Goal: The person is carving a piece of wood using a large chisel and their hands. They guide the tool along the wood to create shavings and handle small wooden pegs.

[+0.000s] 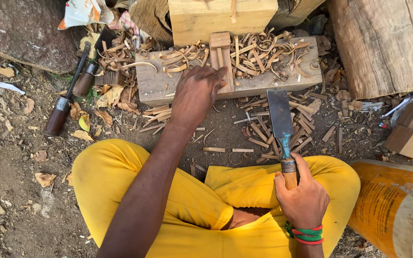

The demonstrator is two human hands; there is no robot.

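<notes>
Right hand (303, 198) gripping a wide chisel (281, 124) by its wooden handle, blade pointing fwd, just right of the left hand. Left hand (197, 94) w/ fingers pressed flat on a small wood piece (221, 55) atop the workblock (158, 83), curly shavings (259, 55) everywhere. Orange drum (378, 205) far right, contents not visible.

left hand (198, 95) reaching forward, palm down | right hand (302, 198) fisted, near lap

Def an outdoor woodworking spot, carving w/ hand tools right on the bare dirt ground (20, 162). Curly pale wood shavings (259, 52) all over a weathered grey wooden block (154, 83), big rough log (383, 43) at the side, wide flat steel chisel w/ wooden handle (283, 129), dark-handled chisels (65, 102) lying nearby, offcuts everywhere.
</notes>
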